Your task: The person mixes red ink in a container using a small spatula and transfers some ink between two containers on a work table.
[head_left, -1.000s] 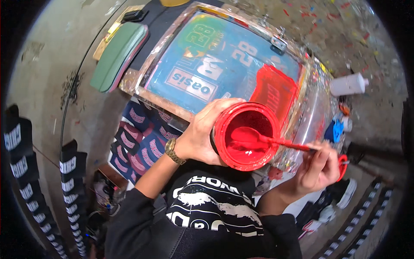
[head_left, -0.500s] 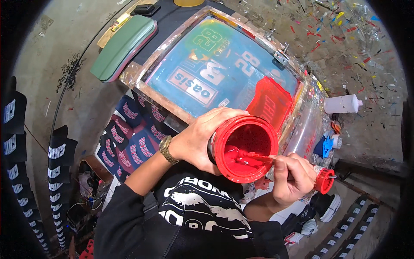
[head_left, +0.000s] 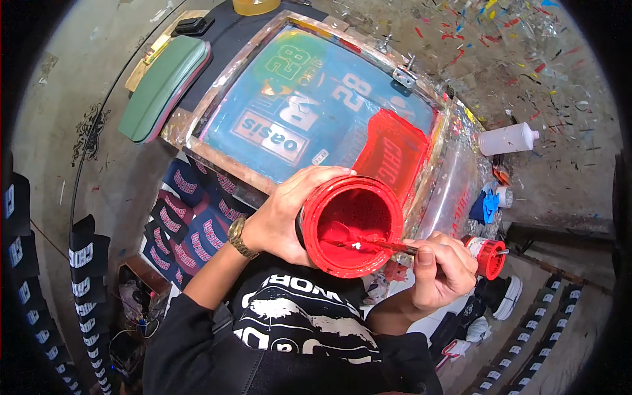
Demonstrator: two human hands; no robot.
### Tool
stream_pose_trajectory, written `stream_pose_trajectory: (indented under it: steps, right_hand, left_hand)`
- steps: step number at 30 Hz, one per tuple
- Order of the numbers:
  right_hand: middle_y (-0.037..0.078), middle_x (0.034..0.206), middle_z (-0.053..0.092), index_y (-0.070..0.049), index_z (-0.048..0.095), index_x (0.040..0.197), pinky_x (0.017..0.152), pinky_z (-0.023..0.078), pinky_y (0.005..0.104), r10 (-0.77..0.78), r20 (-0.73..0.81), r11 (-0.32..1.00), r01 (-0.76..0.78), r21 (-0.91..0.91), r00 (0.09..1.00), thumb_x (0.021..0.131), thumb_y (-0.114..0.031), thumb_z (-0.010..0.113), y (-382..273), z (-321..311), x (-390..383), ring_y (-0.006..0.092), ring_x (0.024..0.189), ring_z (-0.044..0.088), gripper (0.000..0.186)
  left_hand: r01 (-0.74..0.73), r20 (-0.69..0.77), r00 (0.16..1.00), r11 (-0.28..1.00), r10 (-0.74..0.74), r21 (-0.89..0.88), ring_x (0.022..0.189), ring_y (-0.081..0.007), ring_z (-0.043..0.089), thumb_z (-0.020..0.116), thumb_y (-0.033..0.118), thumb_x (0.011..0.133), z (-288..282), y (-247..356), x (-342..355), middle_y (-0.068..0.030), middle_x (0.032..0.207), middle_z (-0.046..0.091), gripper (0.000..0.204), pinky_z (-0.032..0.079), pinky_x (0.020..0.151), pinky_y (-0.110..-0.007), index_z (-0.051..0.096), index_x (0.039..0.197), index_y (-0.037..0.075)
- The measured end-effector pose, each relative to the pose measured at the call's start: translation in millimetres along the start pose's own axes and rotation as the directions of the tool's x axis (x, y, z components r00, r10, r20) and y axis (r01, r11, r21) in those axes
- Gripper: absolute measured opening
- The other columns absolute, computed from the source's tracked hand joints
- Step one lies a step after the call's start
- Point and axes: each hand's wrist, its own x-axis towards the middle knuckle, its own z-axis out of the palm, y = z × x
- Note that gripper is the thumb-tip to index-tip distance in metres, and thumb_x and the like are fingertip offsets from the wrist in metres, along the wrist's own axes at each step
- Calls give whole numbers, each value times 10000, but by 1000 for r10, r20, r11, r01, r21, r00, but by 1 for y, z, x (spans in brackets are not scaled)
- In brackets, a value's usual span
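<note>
My left hand (head_left: 286,214), with a gold watch at the wrist, is wrapped round the side of a red-rimmed ink tub (head_left: 359,209). The tub is tilted with its mouth toward me, and thick red ink (head_left: 345,245) lies low inside. My right hand (head_left: 447,270) pinches a thin stick-like tool (head_left: 403,248), whose ink-coated end reaches over the rim into the ink. Just beyond the tub lies a wood-framed printing screen (head_left: 260,131) with blue mesh and pale designs. A wet red ink patch (head_left: 395,148) covers its near right corner.
Right of the screen are a white plastic bottle (head_left: 507,139), a blue cloth (head_left: 485,205) and a red-topped jar (head_left: 487,257). A green padded piece (head_left: 161,92) sits left of the frame. Printed fabric pieces (head_left: 187,217) lie below it; rows of dark printed pieces (head_left: 82,257) line the left.
The tub and both hands shift slightly left in view, as does the whole scene. More of the tool's shaft now shows between the rim and my right fingers.
</note>
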Motion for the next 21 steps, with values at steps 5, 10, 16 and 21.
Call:
stream_pose_trajectory:
  steps: [5, 10, 16, 21]
  right_hand:
    - [95, 609, 685, 19, 743, 782, 503, 450, 258, 8, -24, 999, -7, 45, 1000, 844, -130, 766, -3, -1, 0, 168, 476, 623, 163]
    - [110, 623, 701, 32, 746, 796, 533, 507, 266, 11, -75, 993, -2, 121, 997, 891, -163, 720, -3, -2, -1, 189, 518, 678, 219]
    - [181, 607, 676, 104, 683, 804, 416, 500, 275, 315, -231, 931, -252, 264, 920, 974, -182, 635, 0, -11, -11, 213, 444, 647, 336]
    - [136, 524, 576, 54, 605, 819, 308, 423, 288, 475, -357, 861, -342, 376, 804, 1038, -178, 559, 10, -16, -4, 175, 352, 530, 322]
  left_hand:
    - [7, -10, 1000, 1000, -7, 0, 1281, -372, 594, 947, 409, 538, 2, -2, -2, -220, 1412, 571, 1073, 445, 1091, -464, 488, 1397, -40]
    - [17, -10, 1000, 1000, -17, 15, 1282, -371, 593, 951, 414, 531, 2, -2, -2, -220, 1411, 571, 1081, 440, 1096, -469, 487, 1397, -38]
    - [29, -32, 999, 999, -28, 37, 1281, -374, 593, 957, 423, 519, 5, -2, -3, -219, 1409, 573, 1093, 440, 1094, -473, 487, 1394, -34]
    - [32, -30, 999, 997, -30, 64, 1276, -374, 597, 956, 420, 518, 6, -2, -3, -217, 1403, 578, 1094, 442, 1092, -471, 485, 1397, -31]
